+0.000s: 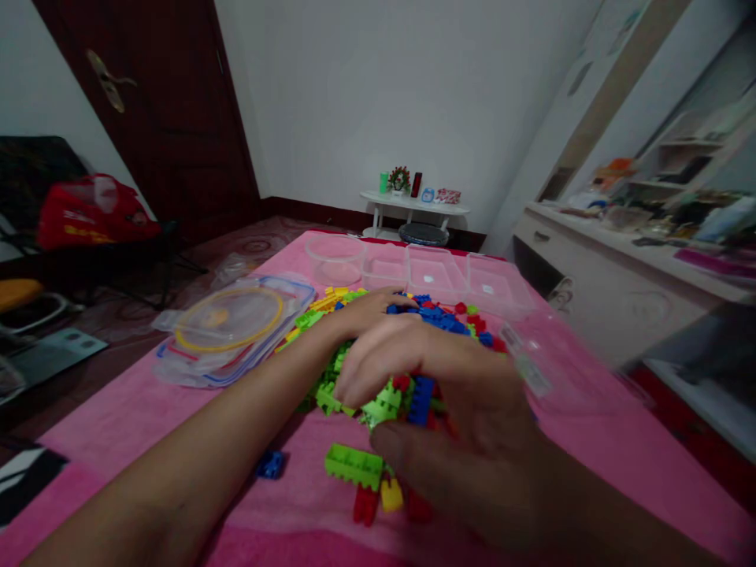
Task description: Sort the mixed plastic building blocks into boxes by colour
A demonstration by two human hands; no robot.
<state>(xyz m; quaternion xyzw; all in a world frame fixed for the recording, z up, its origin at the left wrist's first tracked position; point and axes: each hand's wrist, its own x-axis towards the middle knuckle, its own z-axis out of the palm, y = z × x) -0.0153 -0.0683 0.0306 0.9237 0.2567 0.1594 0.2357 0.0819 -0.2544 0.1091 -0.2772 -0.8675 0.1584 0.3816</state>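
My left hand (375,307) reaches across a pile of toy building bricks, with its fingers stretched toward the blue bricks (440,316). Part of it is hidden behind my right hand (454,378), which hovers closer to me, blurred, with fingers curved and thumb apart. Through the gap between thumb and fingers I see light green bricks (383,405) and a blue brick (420,400); they appear to lie in the pile. Near my right thumb lie a long green brick (354,466), a yellow brick (390,494) and a red brick (365,505). One dark blue brick (270,465) rests beside my left forearm.
Clear plastic containers (437,272) line the far edge of the pink-covered table (277,528). Stacked clear lids (230,323) lie on the left, and another clear plastic piece (567,370) on the right. Beyond stand a small white table (413,203) and a cluttered cabinet (614,260).
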